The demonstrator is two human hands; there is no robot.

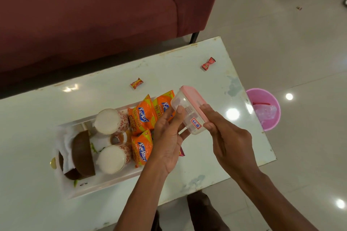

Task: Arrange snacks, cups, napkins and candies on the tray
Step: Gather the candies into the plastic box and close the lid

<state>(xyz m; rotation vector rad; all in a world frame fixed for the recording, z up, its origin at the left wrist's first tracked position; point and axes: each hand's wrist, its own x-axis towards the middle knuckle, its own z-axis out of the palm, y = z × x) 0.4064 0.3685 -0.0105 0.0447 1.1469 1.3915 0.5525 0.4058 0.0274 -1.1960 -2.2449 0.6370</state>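
1. A glossy white table (216, 80) stands on a pale tiled floor, with a maroon sofa (93, 15) on the far side of it and a pink bin (262, 108) beyond the table's right-hand end.
2. The white tray (105, 184) is the landmark. It lies on the table's near-left part.
3. Above the tray's right end, both hands grip a small clear container (185, 112) with a pink lid (193, 99), tilted on its side. The left hand (167, 137) cups its body with the thumb pressed on the wall. The right hand (225, 137) pinches the lid edge.
4. Risk: if the lid pops off while the box is tilted, whatever is inside could spill over the packets or onto the floor. A firm, level hold would prevent that.
5. Risk: two wrapped candies (136, 83) lie on the table beyond the tray, one well off toward the right, and could be forgotten.
6. Contents of the box: dark shapes show through the wall, but I cannot tell what they are.
7. In the tray: three orange snack packets (142, 116) at the right end, two paper cups (110, 121) lying on their sides mid-tray, and a brown bowl (82, 154) on a white napkin (65, 140) at the left end.
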